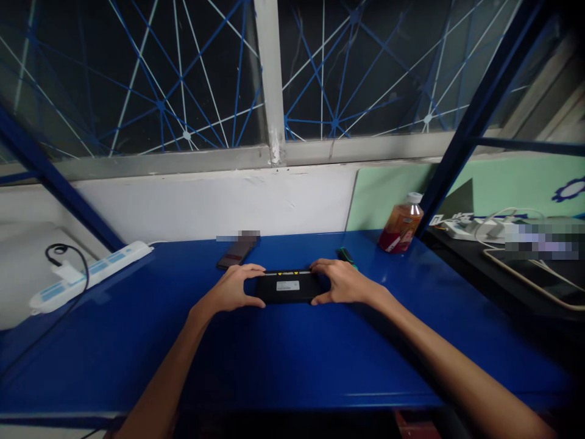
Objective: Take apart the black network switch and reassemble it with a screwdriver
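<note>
Black box (287, 295), centre of blue table (283, 360): pinched by left hand (233, 288) at nine o'clock, right hand (343, 283) at three. Could slip through uneven grip, or, if shoved, bump phone (235, 252) at ten.

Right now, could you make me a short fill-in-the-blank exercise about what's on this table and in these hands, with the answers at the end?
1. The left hand and right hand hold opposite ends of a flat device whose casing is coloured ____.
2. The surface of the table is coloured ____.
3. The bottle has a cap coloured ____.
4. Of the two hands, the one nearer the power strip is the ____ one.

Missing words: black; blue; white; left.
</note>
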### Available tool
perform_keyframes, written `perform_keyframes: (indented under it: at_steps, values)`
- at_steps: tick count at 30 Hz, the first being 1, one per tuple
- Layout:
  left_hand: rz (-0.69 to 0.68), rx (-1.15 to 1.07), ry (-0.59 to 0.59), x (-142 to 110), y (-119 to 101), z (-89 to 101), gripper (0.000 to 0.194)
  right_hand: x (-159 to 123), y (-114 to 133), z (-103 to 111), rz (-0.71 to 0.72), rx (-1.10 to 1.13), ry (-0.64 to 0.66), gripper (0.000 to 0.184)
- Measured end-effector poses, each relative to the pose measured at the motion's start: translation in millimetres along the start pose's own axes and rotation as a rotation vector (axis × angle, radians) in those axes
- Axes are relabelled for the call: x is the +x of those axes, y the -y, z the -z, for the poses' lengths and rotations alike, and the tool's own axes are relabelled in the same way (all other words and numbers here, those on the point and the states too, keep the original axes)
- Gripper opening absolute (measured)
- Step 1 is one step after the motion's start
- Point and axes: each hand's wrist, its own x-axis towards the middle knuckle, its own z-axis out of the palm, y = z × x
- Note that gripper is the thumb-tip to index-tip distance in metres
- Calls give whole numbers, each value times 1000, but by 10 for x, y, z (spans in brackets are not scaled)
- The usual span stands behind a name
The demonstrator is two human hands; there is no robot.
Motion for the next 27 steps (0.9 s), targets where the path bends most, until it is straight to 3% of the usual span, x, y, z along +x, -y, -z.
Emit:
perform_keyframes:
  at_steps: [27]
  values:
    - [8,-11,-7,14,-61,19,65,-8,-32,-4,23,51,-1,68]
